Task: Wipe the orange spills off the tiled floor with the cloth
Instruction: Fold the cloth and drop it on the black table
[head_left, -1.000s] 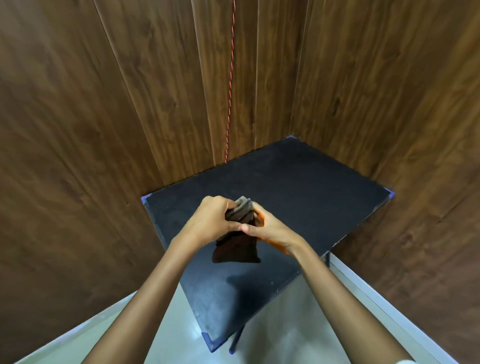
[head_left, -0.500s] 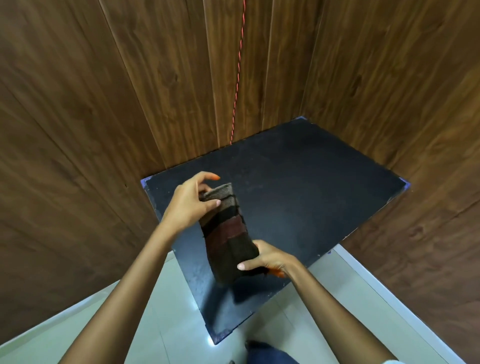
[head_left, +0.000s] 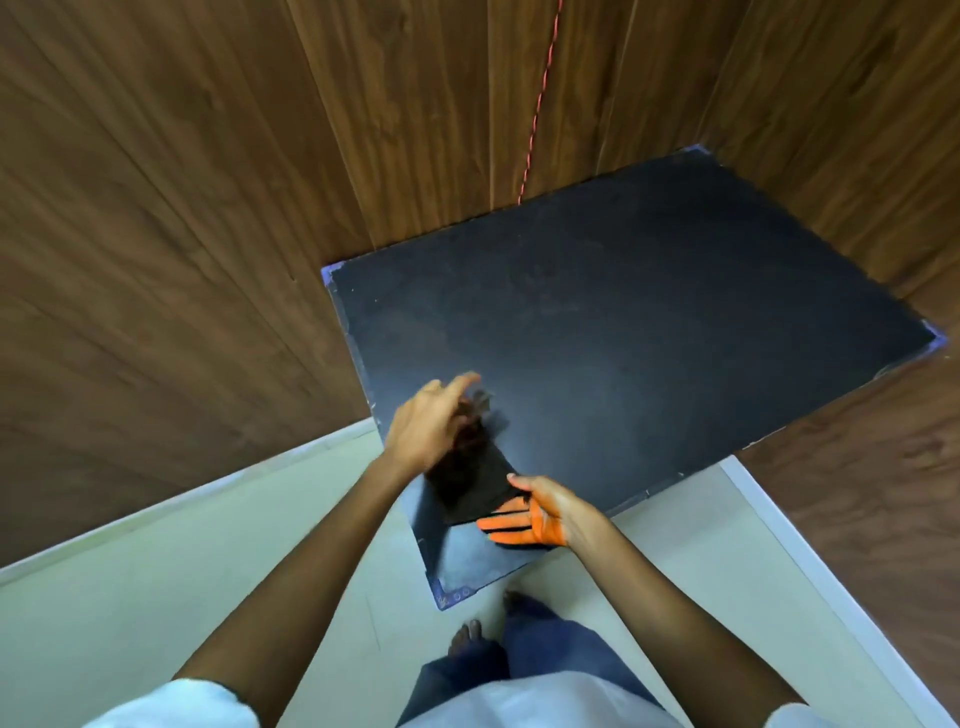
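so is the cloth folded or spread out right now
Partly opened, hanging loosely. The cloth drapes between the left hand and right hand; blur hides its exact folds.

One view only: your head camera, worn high, looking forward and steeply down. It faces a room corner where wood-panelled walls (head_left: 182, 218) meet, with the black tabletop (head_left: 649, 322) filling mid-frame. Your forearms reach in from the bottom edge; your feet (head_left: 467, 636) and the pale tiled floor (head_left: 156, 561) sit close below. Wide-angle bend curves the wall lines. No second view shares the scene.
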